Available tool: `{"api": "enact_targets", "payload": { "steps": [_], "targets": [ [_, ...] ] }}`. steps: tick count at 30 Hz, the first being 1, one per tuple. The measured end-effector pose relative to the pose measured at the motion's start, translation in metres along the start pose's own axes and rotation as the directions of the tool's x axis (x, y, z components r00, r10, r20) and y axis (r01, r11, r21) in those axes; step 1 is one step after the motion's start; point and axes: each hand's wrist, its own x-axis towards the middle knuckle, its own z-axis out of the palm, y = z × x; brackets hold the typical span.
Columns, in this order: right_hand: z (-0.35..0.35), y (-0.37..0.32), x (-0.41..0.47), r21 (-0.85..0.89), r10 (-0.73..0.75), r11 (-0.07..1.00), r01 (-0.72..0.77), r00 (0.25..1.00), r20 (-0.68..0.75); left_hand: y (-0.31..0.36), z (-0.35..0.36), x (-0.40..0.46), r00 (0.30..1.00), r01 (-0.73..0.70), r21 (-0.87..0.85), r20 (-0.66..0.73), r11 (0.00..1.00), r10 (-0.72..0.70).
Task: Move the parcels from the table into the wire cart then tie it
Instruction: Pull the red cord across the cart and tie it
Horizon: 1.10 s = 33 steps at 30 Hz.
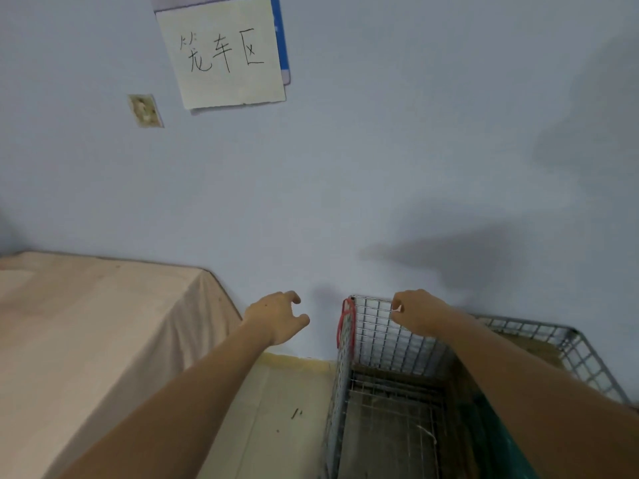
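A wire cart [380, 344] stands against the wall at the lower right, with a red cord [346, 323] hanging at its far left corner. My right hand [415, 312] is curled at the cart's top rim and pinches something small and white there. My left hand [276, 316] hovers in the air left of the cart, fingers loosely curled, holding nothing. The table [86, 323], under a beige cloth, fills the lower left; no parcels show on its visible part. A dark green parcel [498, 440] lies in the cart under my right forearm.
A pale blue wall is straight ahead, bearing a handwritten paper sign [221, 53] and a wall socket [145, 110]. A strip of beige floor [287, 409] runs between the table and the cart.
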Motion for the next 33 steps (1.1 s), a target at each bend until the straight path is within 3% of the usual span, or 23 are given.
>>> {"api": "enact_targets", "payload": {
  "steps": [13,20,27,33],
  "targets": [
    [0.063,0.007,0.135,0.102,0.128,0.985,-0.137,0.988,0.086,0.008,0.087,0.16,0.976,-0.158,-0.063,0.14,0.985,0.165],
    [0.125,0.012,0.241,0.131,0.169,0.971,-0.198,0.964,0.207,0.001,0.156,0.267,0.938,-0.183,-0.095,0.281,0.979,0.202],
    [0.187,0.024,0.346,0.212,0.248,0.93,-0.299,0.94,0.235,-0.008,0.228,0.358,0.901,-0.163,-0.112,0.389,0.98,0.194],
    [0.227,0.03,0.39,0.165,0.326,0.917,-0.363,0.92,0.217,-0.01,0.271,0.391,0.881,-0.19,-0.132,0.415,0.973,0.228]
  ]
}}
